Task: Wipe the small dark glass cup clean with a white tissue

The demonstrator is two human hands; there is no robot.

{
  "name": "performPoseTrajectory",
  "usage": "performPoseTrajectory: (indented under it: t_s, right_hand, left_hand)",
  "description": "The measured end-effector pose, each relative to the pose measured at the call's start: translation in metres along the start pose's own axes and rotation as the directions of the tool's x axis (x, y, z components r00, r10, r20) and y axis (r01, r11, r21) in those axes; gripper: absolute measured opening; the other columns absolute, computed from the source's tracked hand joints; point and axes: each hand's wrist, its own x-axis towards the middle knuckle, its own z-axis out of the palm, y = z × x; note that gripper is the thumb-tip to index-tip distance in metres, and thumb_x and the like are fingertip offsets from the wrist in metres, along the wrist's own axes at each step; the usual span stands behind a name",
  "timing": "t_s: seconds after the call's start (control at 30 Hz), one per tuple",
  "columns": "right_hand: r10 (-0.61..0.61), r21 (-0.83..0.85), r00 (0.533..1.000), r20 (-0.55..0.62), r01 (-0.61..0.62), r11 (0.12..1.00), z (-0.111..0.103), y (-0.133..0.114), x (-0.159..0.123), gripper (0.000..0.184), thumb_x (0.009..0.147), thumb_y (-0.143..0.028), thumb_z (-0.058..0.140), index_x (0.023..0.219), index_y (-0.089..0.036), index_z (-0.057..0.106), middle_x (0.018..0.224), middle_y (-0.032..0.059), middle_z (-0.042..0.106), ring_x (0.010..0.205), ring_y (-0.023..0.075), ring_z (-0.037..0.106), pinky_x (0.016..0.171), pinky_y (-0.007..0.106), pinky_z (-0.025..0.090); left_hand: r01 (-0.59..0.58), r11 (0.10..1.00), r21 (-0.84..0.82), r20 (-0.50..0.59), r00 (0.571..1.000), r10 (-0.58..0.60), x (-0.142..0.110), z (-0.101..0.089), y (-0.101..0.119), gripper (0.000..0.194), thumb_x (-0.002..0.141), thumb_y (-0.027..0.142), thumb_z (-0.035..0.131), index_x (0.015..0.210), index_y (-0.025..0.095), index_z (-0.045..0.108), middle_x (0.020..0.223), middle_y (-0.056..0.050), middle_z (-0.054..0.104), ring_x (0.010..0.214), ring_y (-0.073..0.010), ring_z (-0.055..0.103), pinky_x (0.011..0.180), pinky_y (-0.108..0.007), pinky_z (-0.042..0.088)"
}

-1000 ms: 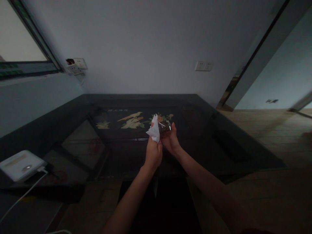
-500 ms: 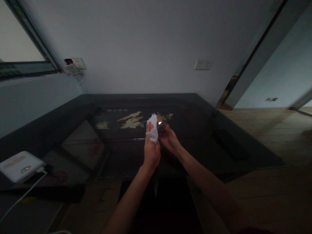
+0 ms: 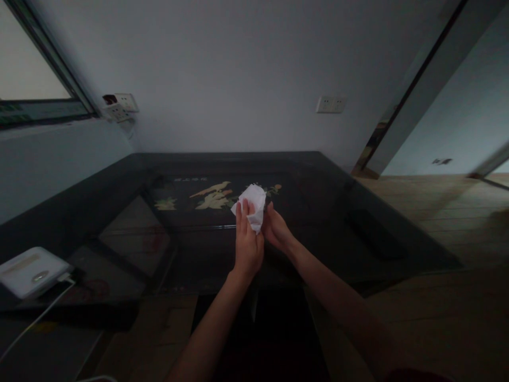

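Note:
My left hand (image 3: 247, 239) is closed round a crumpled white tissue (image 3: 253, 202) and presses it against something held in my right hand (image 3: 277, 231). The tissue now covers that thing, a small shiny dark object seen in the earlier frames, so it does not show here. My right hand's fingers curl up behind the tissue. Both hands hover above the dark glass table (image 3: 318, 223), in front of its painted bird and flower panel (image 3: 210, 196).
A white box (image 3: 29, 270) with a white cable (image 3: 35, 318) lies at the table's left end. Wall sockets (image 3: 331, 104) are on the back wall and more sockets (image 3: 119, 106) by the window. Wooden floor spreads to the right, with a doorway frame.
The tissue has moved over the shiny object, which showed beside it before and is now hidden. Both hands stay at the same spot above the table.

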Motion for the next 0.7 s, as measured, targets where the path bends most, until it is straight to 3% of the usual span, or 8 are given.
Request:
performPoseTrajectory:
  t_s: [0.17, 0.4, 0.5, 0.7]
  right_hand:
    - [-0.033, -0.039, 0.998, 0.054, 0.035, 0.999, 0.0, 0.002, -0.001, 0.039, 0.066, -0.037, 0.077, 0.099, -0.022, 0.063, 0.105, 0.0041, 0.07, 0.104, 0.0221, 0.062, 0.089, 0.036, 0.051]
    - [-0.035, 0.041, 0.999, -0.017, 0.036, 0.999, -0.005, 0.004, 0.004, 0.039, 0.069, -0.048, 0.073, 0.095, -0.019, 0.065, 0.1, 0.0064, 0.071, 0.095, 0.0231, 0.066, 0.088, 0.04, 0.052]
    - [-0.063, 0.085, 0.997, -0.047, 0.067, 0.994, -0.008, 0.005, 0.007, 0.039, 0.072, -0.051, 0.07, 0.095, -0.02, 0.065, 0.102, 0.0068, 0.071, 0.098, 0.0235, 0.065, 0.088, 0.039, 0.052]
    - [0.002, 0.117, 0.986, -0.168, 0.018, 0.993, -0.024, 0.015, 0.015, 0.041, 0.071, -0.054, 0.068, 0.093, -0.02, 0.066, 0.095, 0.0057, 0.073, 0.098, 0.0221, 0.066, 0.088, 0.035, 0.053]
  left_hand:
    - [0.107, 0.992, -0.064, -0.087, 0.99, -0.112, 0.002, -0.003, -0.006, 0.053, 0.093, 0.017, 0.033, 0.145, 0.021, 0.026, 0.153, -0.009, 0.025, 0.143, -0.0223, 0.018, 0.118, -0.043, 0.015]
    - [0.263, 0.95, -0.166, -0.04, 0.961, -0.273, 0.0, -0.001, -0.007, 0.047, 0.095, 0.023, 0.031, 0.141, 0.018, 0.033, 0.141, -0.012, 0.044, 0.136, -0.0222, 0.034, 0.114, -0.039, 0.026]
    - [0.232, 0.962, -0.142, 0.016, 0.972, -0.232, -0.002, 0.001, -0.007, 0.049, 0.093, 0.021, 0.033, 0.142, 0.018, 0.032, 0.144, -0.011, 0.041, 0.139, -0.0217, 0.029, 0.116, -0.039, 0.021]
    - [0.042, 0.998, 0.036, 0.159, 0.986, -0.047, -0.002, 0.007, -0.005, 0.062, 0.088, 0.013, 0.039, 0.147, 0.02, 0.022, 0.155, -0.009, 0.018, 0.144, -0.0222, 0.004, 0.118, -0.044, 0.01]
